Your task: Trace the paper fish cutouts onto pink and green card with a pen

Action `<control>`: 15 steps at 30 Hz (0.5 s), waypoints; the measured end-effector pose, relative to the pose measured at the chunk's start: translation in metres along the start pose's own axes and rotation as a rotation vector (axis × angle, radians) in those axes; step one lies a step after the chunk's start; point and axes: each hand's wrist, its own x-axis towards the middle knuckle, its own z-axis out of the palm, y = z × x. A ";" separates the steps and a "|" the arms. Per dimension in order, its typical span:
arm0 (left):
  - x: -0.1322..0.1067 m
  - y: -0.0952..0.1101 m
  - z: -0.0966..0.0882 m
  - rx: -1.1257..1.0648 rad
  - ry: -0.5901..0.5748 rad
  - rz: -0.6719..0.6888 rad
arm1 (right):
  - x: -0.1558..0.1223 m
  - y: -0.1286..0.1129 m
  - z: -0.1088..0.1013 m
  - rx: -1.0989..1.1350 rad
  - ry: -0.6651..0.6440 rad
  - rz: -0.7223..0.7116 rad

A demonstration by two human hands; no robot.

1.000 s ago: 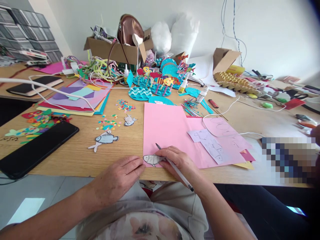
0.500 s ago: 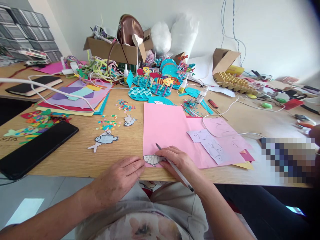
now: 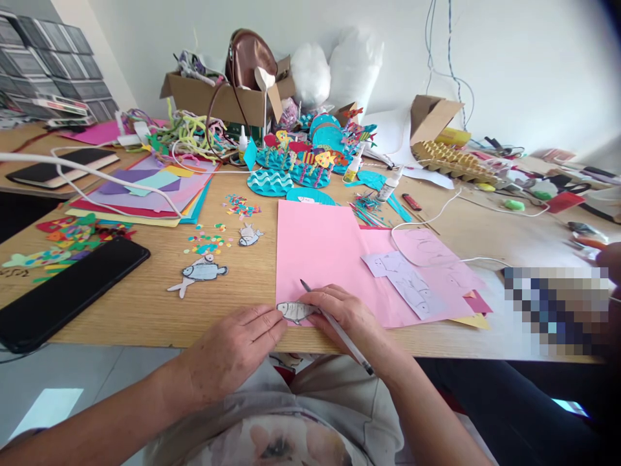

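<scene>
A small paper fish cutout with drawn scales and outline lies near the lower left corner of a pink sheet of paper. My left hand rests flat at the table edge, its outstretched fingertips touching the head end of the fish. My right hand holds a pen slanting between thumb and fingers, its dark tip pointing up and away over the sheet. That hand's fingertips also lie at the tail of the fish and hide part of it.
Left of the sheet lie more fish cutouts, paper dots and a black phone. To the right are sketched fish on a lilac paper and a white cable. Behind stand blue paper crafts and glue bottles.
My left fingertips have edged slightly right onto the head of the fish. My right hand and the pen stay nearly as they were; the view has shifted a little.
</scene>
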 end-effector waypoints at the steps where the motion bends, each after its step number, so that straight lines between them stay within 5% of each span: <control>1: 0.000 0.000 0.000 0.001 0.002 0.009 | 0.000 0.000 0.000 -0.001 0.001 -0.003; 15: 0.000 0.002 0.000 0.008 -0.010 0.007 | 0.000 0.002 0.002 0.002 0.007 -0.005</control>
